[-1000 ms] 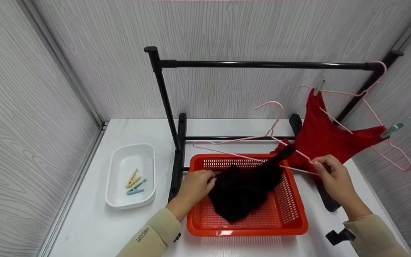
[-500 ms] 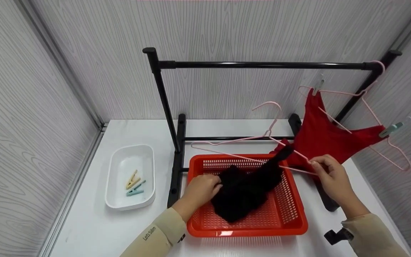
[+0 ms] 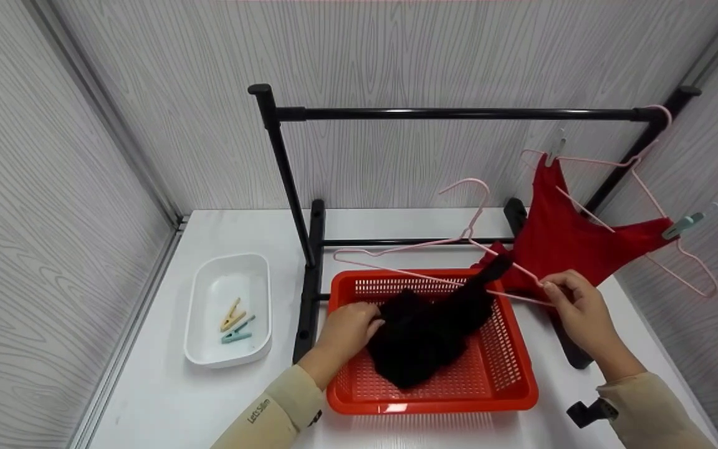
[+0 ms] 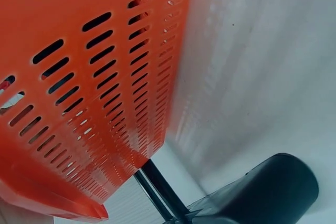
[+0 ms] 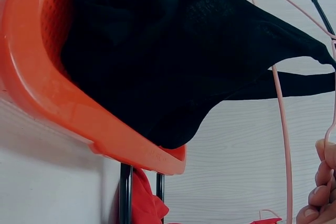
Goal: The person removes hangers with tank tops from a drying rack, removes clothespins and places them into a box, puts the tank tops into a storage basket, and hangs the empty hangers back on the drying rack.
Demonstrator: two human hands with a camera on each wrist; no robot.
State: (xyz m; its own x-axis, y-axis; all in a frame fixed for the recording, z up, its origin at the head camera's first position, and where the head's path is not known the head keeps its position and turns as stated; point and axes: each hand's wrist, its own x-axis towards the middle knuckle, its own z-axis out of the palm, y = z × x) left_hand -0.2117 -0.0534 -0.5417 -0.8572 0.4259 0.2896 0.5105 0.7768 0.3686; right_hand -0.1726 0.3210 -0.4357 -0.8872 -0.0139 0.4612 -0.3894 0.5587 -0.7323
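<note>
A black tank top [image 3: 421,343] lies bunched in the red basket [image 3: 452,406], with one strap drawn up over the right arm of a pink hanger [image 3: 471,181]. My left hand [image 3: 348,327], fingers curled, pinches the garment's left edge above the basket's left rim. Near its right end, the hanger is gripped between the thumb and fingers of my right hand [image 3: 583,308]. From the right wrist, the strap loops around the hanger wire [image 5: 285,150] while the cloth [image 5: 136,66] hangs into the basket. Only the basket's outer wall [image 4: 105,93] fills most of the left wrist view.
Behind the basket stands a black clothes rack [image 3: 459,113]. A red garment [image 3: 574,240] hangs at its right end from another pink hanger, held by pale green clothespins [image 3: 684,226]. At left, a white tray [image 3: 194,312] holds a yellow clothespin [image 3: 232,317] and a blue one [image 3: 237,333].
My left hand has shifted slightly right along the black tank top's edge, then a touch back left. My right hand and the hanger have stayed almost still.
</note>
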